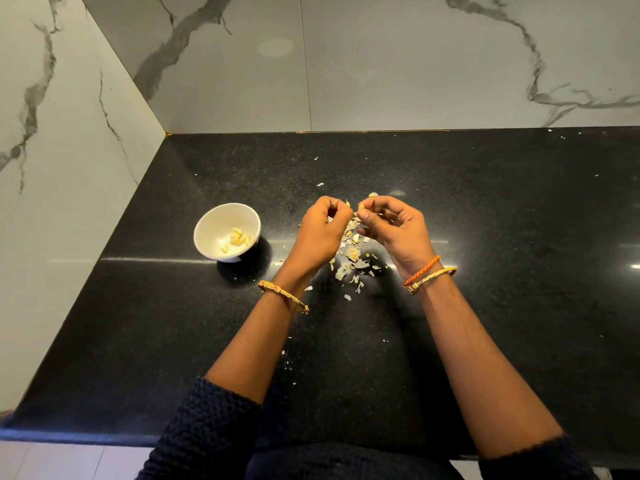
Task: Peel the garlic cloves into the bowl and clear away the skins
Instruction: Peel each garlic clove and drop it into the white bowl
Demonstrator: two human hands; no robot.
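on the black speckled granite counter (485, 237) your left hand (320, 233) and right hand (394, 230) pinch a small pale garlic clove (362, 208) above the papery skins (353, 261), mid-peel; next, drop it into the white round bowl (211, 223).

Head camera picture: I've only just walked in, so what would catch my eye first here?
Probably the two hands at the middle of the black counter: the left hand and right hand pinch a garlic clove between them. Beneath them lies a pale litter of skins. To their left stands a white bowl holding a few peeled cloves.
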